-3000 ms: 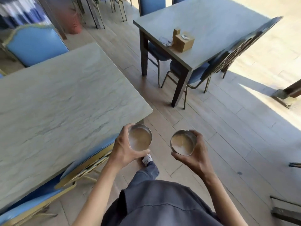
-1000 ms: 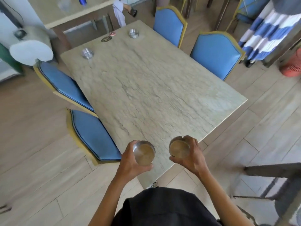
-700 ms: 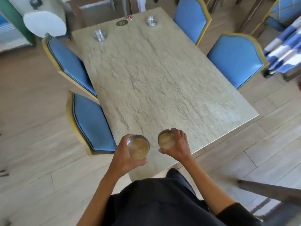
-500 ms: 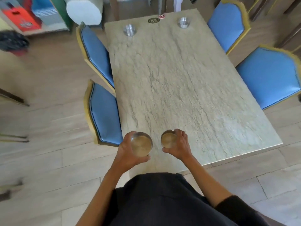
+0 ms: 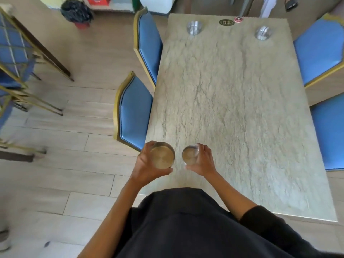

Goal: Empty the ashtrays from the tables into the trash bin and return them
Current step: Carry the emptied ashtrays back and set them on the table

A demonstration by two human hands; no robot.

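Looking down from the head camera, the view took in a long stone-patterned table (image 5: 232, 108) with the person standing at its near end. The left hand (image 5: 147, 164) was curled around a round metal ashtray (image 5: 162, 155), fingers behind its far rim and thumb under its near side, holding it over the near left edge of the table. The right hand (image 5: 202, 161) gripped a second ashtray (image 5: 189, 155) from its right side, above the table surface just beside the first; whether it touched the table could not be told, and it was slightly blurred. Both trays showed pale, bare-looking insides. At the far end of the table stood two more metal ashtrays, one toward the left (image 5: 194, 27) and one toward the right (image 5: 262, 32), well apart, with a dark oval badge (image 5: 226, 22) and a small red-and-white disc (image 5: 237, 19) between them near the far edge. Blue chairs with gold frames (image 5: 134, 112) stood along both long sides. A dark bin (image 5: 77, 13) stood on the wood floor (image 5: 55, 164), far left.
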